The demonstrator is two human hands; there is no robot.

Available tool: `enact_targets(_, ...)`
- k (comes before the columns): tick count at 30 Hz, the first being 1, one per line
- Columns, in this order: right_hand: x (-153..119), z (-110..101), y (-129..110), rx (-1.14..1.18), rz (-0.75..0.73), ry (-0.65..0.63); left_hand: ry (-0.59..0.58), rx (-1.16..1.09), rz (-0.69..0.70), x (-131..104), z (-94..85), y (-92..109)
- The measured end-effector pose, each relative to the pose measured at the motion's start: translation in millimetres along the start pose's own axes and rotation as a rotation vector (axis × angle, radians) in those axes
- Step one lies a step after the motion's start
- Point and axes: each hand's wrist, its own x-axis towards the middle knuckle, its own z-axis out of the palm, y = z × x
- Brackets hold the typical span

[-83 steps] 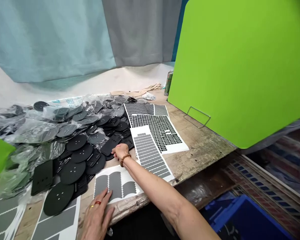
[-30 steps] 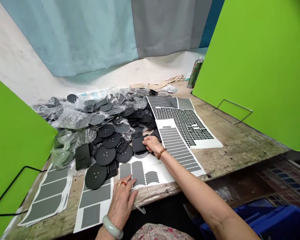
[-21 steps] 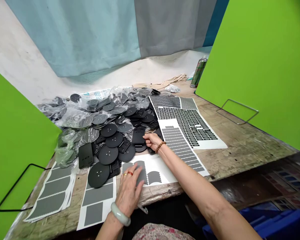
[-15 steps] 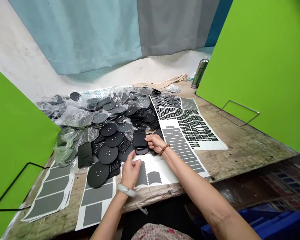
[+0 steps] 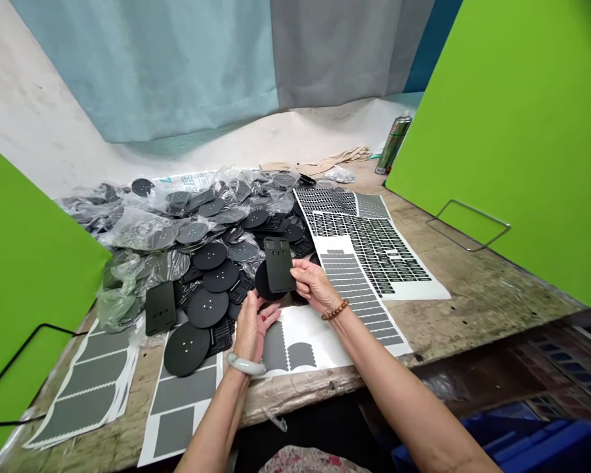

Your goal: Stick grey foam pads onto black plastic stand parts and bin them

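Between the fingers and thumb of my right hand (image 5: 315,284) is the edge of a black phone stand (image 5: 279,264), its flat rectangular plate facing me. A round black base shows behind that plate. Just left of it and below, my left hand (image 5: 254,325) is open, palm turned up and fingers stretched out; whether its fingertips touch the round base I cannot tell. Under the hands lies a white sheet with grey stickers (image 5: 301,355). Several more black stands with round bases (image 5: 207,307) are piled to the left, and another rectangular plate (image 5: 160,307) stands among them.
Plastic-wrapped stands (image 5: 138,226) are heaped at the back left. Sticker sheets (image 5: 374,253) lie to the right, with more grey sheets (image 5: 86,378) at front left. Green panels (image 5: 512,131) flank the wooden table (image 5: 477,282). A spray can (image 5: 393,144) stands at the back.
My right hand has lifted and tilted the phone stand up, so its plate now faces me more fully. The left hand has turned palm up, with its fingers opened toward the stand.
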Motion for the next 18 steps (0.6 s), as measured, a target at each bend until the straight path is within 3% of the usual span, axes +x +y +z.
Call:
enact_targets(2,-2.7,5.7,3.5,0.005,0.013,-0.034,-0.033,-0.041,0.015,-2.3,2.8,4.0)
enact_targets(13,-11.3,24.3,21.6,0.011,0.105,-0.031,0.082,-0.023,0.064,-6.7,-16.6,2.1)
enact_targets(18,-23.4,26.6,24.1,-0.238,0.007,0.007,0.055,-0.032,0.047,-16.7,-18.2,9.6)
